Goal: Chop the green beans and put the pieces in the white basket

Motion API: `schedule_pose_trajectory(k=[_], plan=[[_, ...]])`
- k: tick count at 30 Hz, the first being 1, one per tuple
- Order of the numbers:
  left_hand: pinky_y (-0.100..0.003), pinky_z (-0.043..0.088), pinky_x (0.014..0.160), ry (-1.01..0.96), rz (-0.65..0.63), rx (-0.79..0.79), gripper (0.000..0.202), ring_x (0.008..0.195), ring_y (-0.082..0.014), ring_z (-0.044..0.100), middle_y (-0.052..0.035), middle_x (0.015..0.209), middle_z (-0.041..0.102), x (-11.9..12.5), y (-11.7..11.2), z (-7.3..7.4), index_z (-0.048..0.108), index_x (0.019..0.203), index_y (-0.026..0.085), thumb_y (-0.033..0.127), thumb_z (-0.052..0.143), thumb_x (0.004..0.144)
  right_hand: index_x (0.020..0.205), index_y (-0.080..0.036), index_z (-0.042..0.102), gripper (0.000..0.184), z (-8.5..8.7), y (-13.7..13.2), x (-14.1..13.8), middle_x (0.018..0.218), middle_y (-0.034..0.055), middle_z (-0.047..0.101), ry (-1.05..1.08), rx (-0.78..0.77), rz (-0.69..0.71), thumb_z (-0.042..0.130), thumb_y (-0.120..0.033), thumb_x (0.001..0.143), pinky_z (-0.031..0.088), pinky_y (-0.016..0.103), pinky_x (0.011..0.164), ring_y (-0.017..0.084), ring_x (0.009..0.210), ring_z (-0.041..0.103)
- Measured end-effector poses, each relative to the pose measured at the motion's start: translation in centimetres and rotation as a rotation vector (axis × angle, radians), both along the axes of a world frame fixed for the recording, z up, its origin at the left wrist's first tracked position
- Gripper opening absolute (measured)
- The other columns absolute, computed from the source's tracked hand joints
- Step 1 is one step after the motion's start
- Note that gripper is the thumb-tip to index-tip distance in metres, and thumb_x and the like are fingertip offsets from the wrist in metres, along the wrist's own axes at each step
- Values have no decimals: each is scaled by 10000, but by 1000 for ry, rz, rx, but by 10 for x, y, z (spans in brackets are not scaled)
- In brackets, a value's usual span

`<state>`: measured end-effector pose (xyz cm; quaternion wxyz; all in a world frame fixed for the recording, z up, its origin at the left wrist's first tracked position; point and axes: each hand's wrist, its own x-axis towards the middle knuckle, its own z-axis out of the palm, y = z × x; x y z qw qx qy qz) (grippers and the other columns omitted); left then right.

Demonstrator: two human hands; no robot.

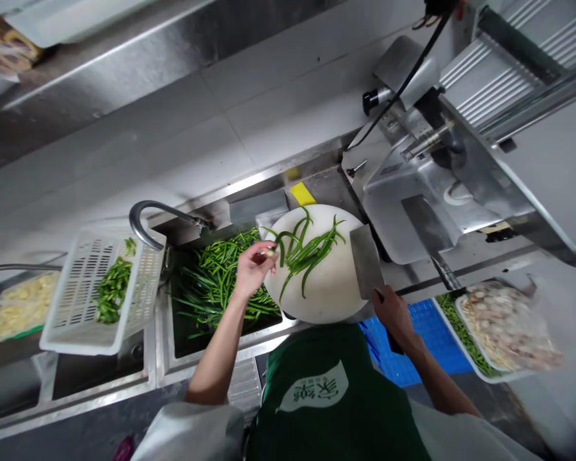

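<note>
Left hand (253, 267) is over the left edge of the round white cutting board (333, 298), fingertips pinched shut on a small pale bean bit (269, 253). Right hand (392, 312) is wrapped tight round the handle of the cleaver (365, 269); the blade rests at the board's right edge, clear of the beans.

A loose bunch of long green beans (310, 251) lies on the upper half of the board, fanned out and not lined up. More beans fill the sink (211, 285) just left of the board, under the faucet (146, 218). A white basket (77, 320) further left holds some cut greens. On the right are a tray (480, 368) of pale food over a blue crate (432, 333), with a metal slicer (436, 186) behind.

Judgement: the work is trimming and cutting beans. To do it well, square the ends into one even row first, hold the bunch with curled fingers, and keep the pinching hand off the cutting line. The blade should come down flat across the bunch, since the stray curved beans at the edges could slip.
</note>
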<state>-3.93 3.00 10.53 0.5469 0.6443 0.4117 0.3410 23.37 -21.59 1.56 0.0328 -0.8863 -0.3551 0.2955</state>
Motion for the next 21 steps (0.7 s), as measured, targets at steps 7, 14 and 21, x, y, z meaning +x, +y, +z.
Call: schedule_pose_trajectory(k=[7,14,21], plan=[[-395,549,1024,373,122,545,300,1109,-215,685,-86,1174,703,-51,39,-35,719,1180,208,155,530,953,1105,-108,660,369,-3,-1,3,852,131,699,10,5,10,426,-386,1039,293,290,604,223,765,645],[-403,533,1021,747,-265,516,438,1065,-223,608,-81,1103,670,-30,51,-123,769,1108,176,24,487,809,1120,-111,662,366,-5,1,0,866,134,707,-14,-16,8,423,-378,1043,297,292,615,232,799,662],[-407,453,1089,738,-360,489,374,1140,-246,564,-110,1227,622,18,19,-131,738,1178,161,102,488,907,1122,-101,654,356,-1,2,-1,881,145,717,-22,-25,18,422,-360,1045,299,295,626,235,801,665]])
